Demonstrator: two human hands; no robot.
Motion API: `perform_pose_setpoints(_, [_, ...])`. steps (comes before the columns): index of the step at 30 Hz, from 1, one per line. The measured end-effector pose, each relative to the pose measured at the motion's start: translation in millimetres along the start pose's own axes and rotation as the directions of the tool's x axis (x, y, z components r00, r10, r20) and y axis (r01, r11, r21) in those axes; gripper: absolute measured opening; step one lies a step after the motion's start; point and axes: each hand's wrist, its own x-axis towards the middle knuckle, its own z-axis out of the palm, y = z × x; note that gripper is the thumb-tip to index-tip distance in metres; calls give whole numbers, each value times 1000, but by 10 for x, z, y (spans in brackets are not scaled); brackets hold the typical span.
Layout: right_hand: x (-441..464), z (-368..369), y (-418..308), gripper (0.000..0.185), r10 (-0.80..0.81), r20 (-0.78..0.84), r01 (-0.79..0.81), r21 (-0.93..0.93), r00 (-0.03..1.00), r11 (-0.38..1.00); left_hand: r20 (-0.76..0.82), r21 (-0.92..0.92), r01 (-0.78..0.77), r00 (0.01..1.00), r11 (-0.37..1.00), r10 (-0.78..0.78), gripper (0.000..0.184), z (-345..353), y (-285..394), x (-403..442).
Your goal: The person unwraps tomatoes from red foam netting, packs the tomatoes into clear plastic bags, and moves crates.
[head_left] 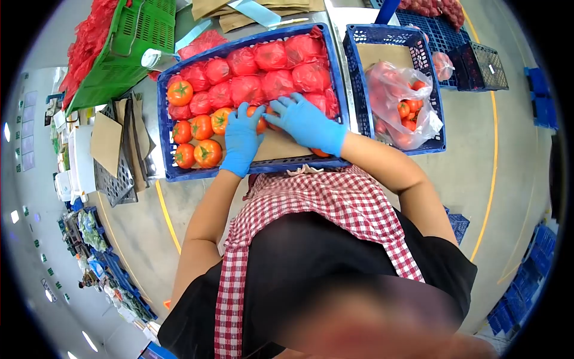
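Note:
Both my hands wear blue gloves and are inside a blue crate (258,164). My left hand (240,139) touches a tomato near the middle of the crate, its fingers bent over the fruit. Beside it, my right hand (308,124) has its fingers over another tomato, partly hidden under them. Loose tomatoes (207,153) lie at the crate's left, and one shows below my right wrist. Red-wrapped bundles (247,90) fill the far rows. Brown cardboard (277,147) lines the crate's bottom.
Right of the crate stands a second blue crate (439,113) with a clear bag of tomatoes (406,110). A green crate (133,36) holding red nets (89,48) is at the upper left. Cardboard sheets (106,141) stand on the left.

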Motion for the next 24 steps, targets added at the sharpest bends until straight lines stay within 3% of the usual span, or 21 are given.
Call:
perform_pose_setpoints(2, [90,108,-9,37,-18,54,23,-107,998,994,-81,-125,-97,993,987,88,69,-71,-122,-50])
perform_pose_setpoints(3, [102,89,38,36,-9,80,19,-123,997,992,-59,-370,-110,994,922,94,68,-131,-185,-11])
perform_pose_setpoints(4, [118,105,34,35,0,113,15,-130,994,991,47,-600,19,999,800,12,67,-180,-293,-30])
perform_pose_setpoints(5, [135,-21,32,40,46,230,-35,-54,972,998,178,-773,166,983,612,-43,66,-303,-348,-74])
perform_pose_setpoints(6, [38,-234,133,41,141,202,-183,208,969,961,311,-873,314,948,372,-70,64,-465,-234,-41])
perform_pose_setpoints(7, [-1,-319,91,42,246,196,-310,455,949,835,294,-935,289,956,204,-5,59,-564,-284,-101])
perform_pose_setpoints(8, [-30,-391,52,42,341,217,-394,668,915,632,341,-940,341,940,-28,-8,62,-539,-355,-150])
perform_pose_setpoints(9, [-34,-468,43,44,443,307,-450,852,842,266,384,-892,371,923,-260,0,66,-460,-412,-190])
perform_pose_setpoints(10, [-66,-497,46,45,490,430,-416,898,758,-145,425,-792,382,905,-477,20,69,-343,-459,-224])
perform_pose_setpoints(11, [-71,-501,81,50,428,436,-149,817,791,-557,400,-769,372,914,-520,63,75,-283,-451,-205])
perform_pose_setpoints(12, [-108,-528,68,61,415,354,93,657,838,-748,399,-751,393,910,-531,110,76,-254,-454,-176])
perform_pose_setpoints(14, [-288,-806,245,71,404,355,232,436,843,-869,381,-716,435,899,-546,217,79,-396,-49,104])
perform_pose_setpoints(15, [-370,-830,255,74,394,327,258,388,859,-885,357,-725,404,913,-558,198,75,-431,140,214])
perform_pose_setpoints(17, [-703,-1017,378,79,395,260,317,296,881,-901,175,-959,201,974,-200,143,62,-687,777,523])
perform_pose_setpoints(18, [-871,-1168,446,86,483,283,406,288,829,-867,70,-997,72,985,-9,157,57,-824,1187,667])
perform_pose_setpoints(19, [-1022,-1219,506,86,543,205,489,259,815,-833,5,-986,-22,987,164,164,56,-905,1592,756])
perform_pose_setpoints(22, [-1544,-1301,788,81,725,94,682,273,683,-678,-104,-812,-314,908,493,407,56,-1003,2219,1074])
perform_pose_setpoints(23, [-1636,-1258,867,79,770,76,726,286,633,-625,38,-907,-115,936,406,349,53,-964,2302,1187])
perform_pose_setpoints(24, [-1723,-1247,914,76,806,6,778,258,592,-573,41,-913,-79,958,399,283,53,-798,2318,1373])
